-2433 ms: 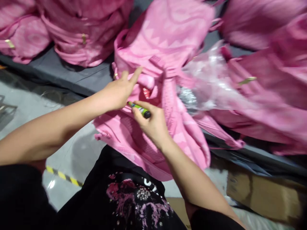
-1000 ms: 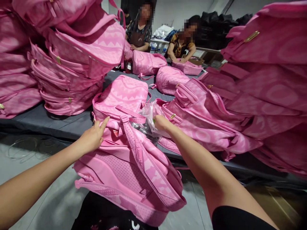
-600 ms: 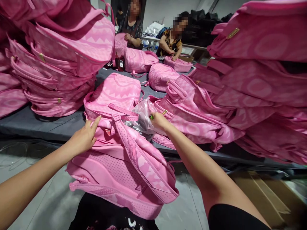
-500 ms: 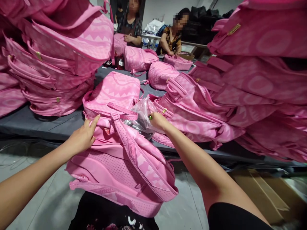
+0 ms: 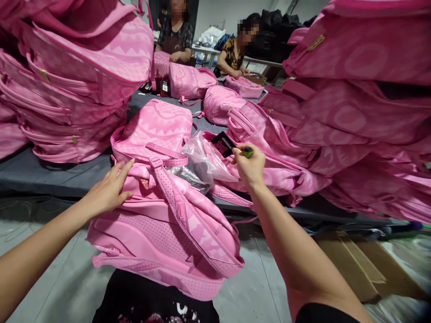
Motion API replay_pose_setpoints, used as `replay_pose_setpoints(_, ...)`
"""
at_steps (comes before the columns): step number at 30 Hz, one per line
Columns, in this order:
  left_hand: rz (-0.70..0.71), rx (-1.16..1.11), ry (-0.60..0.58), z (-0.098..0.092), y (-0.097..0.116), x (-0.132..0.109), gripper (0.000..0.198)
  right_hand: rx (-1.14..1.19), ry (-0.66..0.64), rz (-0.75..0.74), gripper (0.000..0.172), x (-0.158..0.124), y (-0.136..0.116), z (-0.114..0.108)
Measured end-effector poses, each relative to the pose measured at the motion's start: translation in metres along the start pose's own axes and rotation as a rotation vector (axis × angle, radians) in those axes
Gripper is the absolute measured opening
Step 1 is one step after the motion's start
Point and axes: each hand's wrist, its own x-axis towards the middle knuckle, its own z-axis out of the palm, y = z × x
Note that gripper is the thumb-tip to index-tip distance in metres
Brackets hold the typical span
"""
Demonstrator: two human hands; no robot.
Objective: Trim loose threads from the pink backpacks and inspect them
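Note:
A pink backpack [image 5: 161, 229] lies tilted at the table's near edge, its perforated back panel and straps toward me. My left hand [image 5: 109, 188] rests on its upper left part, fingers spread. Farther right, my right hand [image 5: 249, 163] pinches a black card [image 5: 222, 144] with pale print; a small green and black item [image 5: 248, 152] also sits in this hand. Between the hands lies a clear plastic bag [image 5: 198, 163] with dark contents. Another pink backpack [image 5: 161, 123] lies just behind the near one.
Tall stacks of pink backpacks stand at left [image 5: 90, 58] and right [image 5: 363, 107]. Two people [image 5: 173, 40] [image 5: 232, 56] work across the dark-covered table [image 5: 50, 177]. A cardboard box [image 5: 357, 264] is on the floor at lower right.
My right hand has moved right, out of the plastic bag, and the black card now shows in its fingers. My left hand's fingers have shifted slightly on the backpack.

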Motion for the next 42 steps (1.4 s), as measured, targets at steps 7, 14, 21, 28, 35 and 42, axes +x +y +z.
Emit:
replay_pose_setpoints(7, 0.232, -0.597, 0.532, -0.02, 0.076, -0.018, 0.044, 0.17, -0.198, -0.583, 0.01, -0.099, -0.07, -0.012)
replay_pose_setpoints(14, 0.098, -1.145, 0.482, -0.009, 0.086, -0.019, 0.026, 0.565, -0.615, -0.114, 0.03, -0.128, -0.094, 0.014)
replay_pose_setpoints(21, 0.026, -1.219, 0.583, 0.005, 0.067, -0.04, 0.037, 0.791, -0.624, 0.165, 0.032, -0.148, -0.113, 0.057)
replay_pose_setpoints(28, -0.113, -0.314, 0.487, 0.067, 0.009, -0.074, 0.034, -0.07, -0.552, -0.531, 0.01, -0.111, -0.139, 0.074)
replay_pose_setpoints(35, -0.045, -0.325, 0.595, 0.094, -0.004, -0.074, 0.05, -0.795, -1.018, -0.927, 0.029, -0.128, -0.162, 0.12)
replay_pose_setpoints(42, -0.221, -0.423, 0.499, 0.097, -0.022, -0.076, 0.077, -0.793, -1.142, -0.987, 0.028, -0.131, -0.162, 0.155)
